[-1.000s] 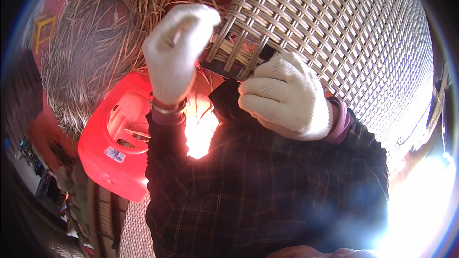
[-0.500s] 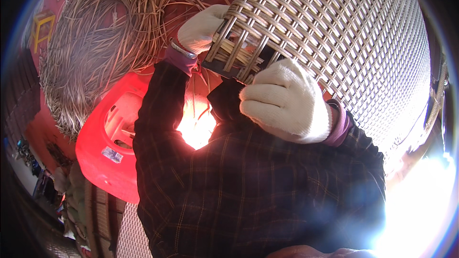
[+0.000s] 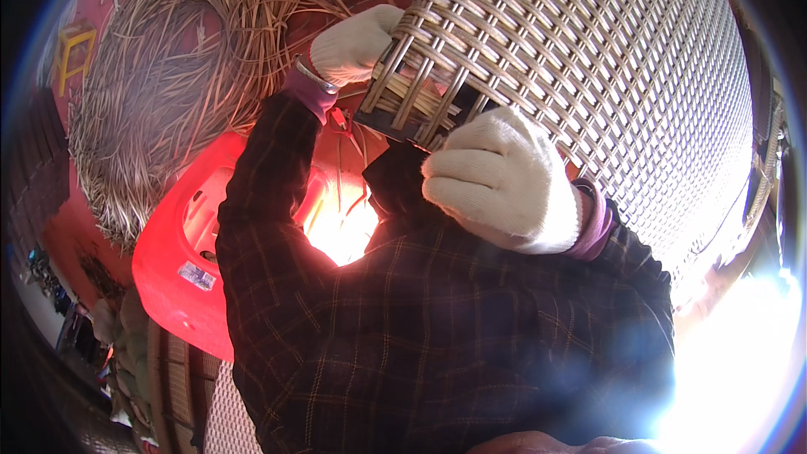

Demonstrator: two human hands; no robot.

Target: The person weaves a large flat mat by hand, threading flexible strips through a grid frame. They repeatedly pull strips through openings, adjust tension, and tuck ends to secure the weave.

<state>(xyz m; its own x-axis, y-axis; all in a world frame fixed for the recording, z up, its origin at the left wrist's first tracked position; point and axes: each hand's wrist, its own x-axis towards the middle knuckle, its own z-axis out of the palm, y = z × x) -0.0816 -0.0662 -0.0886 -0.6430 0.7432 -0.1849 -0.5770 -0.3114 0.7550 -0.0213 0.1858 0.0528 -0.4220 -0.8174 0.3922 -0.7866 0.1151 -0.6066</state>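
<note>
A large wicker piece [image 3: 580, 59] of flat tan strands woven over a frame fills the upper right. Toward its lower left corner the weave is unfinished, with bare upright strands [image 3: 418, 94] and a dark gap behind them. My left hand [image 3: 353, 44], in a white knit glove, reaches round the left edge of the weave; its fingertips are hidden there. Beside the lower edge, my right hand [image 3: 500, 181], gloved alike, is closed with its knuckles toward me. Whatever it pinches is hidden by the fist.
A big coil of loose flat strands [image 3: 193, 76] lies at the upper left on the red floor. Left of my left arm stands a red plastic chair [image 3: 160, 286]. Farther left is a yellow stool [image 3: 77, 49]. Bright glare covers the lower right.
My left forearm and elbow have swung a little to the left, and the left hand has risen slightly along the edge. The right hand stays closed in nearly the same spot.
</note>
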